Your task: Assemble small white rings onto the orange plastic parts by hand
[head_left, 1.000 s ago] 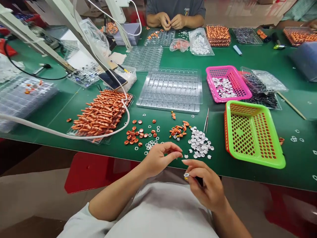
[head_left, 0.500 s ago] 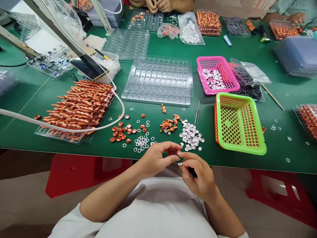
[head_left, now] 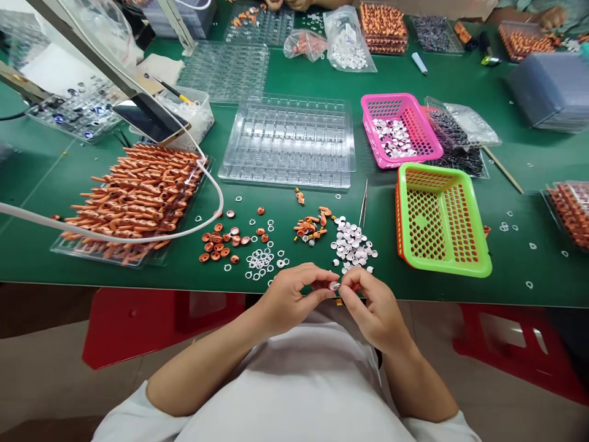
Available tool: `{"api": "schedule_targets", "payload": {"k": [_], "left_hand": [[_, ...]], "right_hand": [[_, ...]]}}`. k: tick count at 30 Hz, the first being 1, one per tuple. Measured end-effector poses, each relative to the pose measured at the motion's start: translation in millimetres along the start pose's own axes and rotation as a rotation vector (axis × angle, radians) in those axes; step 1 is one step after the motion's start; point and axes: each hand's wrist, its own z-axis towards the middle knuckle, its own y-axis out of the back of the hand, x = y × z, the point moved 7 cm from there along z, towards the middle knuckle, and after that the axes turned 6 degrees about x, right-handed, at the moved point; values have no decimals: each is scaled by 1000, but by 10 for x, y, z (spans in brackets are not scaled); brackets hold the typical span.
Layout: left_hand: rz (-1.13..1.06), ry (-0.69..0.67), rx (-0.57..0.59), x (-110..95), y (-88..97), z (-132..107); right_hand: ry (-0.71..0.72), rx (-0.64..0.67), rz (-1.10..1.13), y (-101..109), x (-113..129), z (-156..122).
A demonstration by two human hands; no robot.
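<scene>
At the table's front edge my left hand [head_left: 297, 294] pinches a small white round piece [head_left: 334, 286] between thumb and fingertips. My right hand [head_left: 375, 310] is closed on the same piece from the other side, its fingertips touching it. A tiny yellow bit [head_left: 339, 302] shows below the right fingers; what it belongs to is hidden. Just beyond the hands lie a heap of white round caps [head_left: 352, 242] and small orange parts [head_left: 310, 228]. To the left are white rings [head_left: 260, 260] and orange cups [head_left: 219, 244]. Tweezers [head_left: 363, 205] lie behind the caps.
A tray piled with orange stick-like parts [head_left: 133, 199] stands left, with a white cable [head_left: 216, 184] looping over it. Clear plastic trays [head_left: 289, 144] lie mid-table. Green [head_left: 481, 245] and pink [head_left: 381, 156] baskets stand right. Other people's hands [head_left: 552, 18] appear at the far side.
My right hand's fingertips have risen and closed toward my left hand. The small white piece, earlier lower at the right fingers, now sits between both hands. The view has shifted slightly.
</scene>
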Motion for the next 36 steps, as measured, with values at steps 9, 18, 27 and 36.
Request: {"api": "schedule_targets", "payload": {"k": [9, 18, 27, 36], "left_hand": [[88, -137, -43, -39, 6, -2], [136, -207, -60, -66, 6, -14], [219, -243, -52, -81, -26, -20], [141, -221, -27, -105, -1, -36]], "right_hand": [[-98, 9, 44, -29, -78, 50], [-114, 32, 39, -36, -78, 69], [-151, 47, 43, -37, -119, 90], [-215, 84, 255, -65, -200, 75]]}}
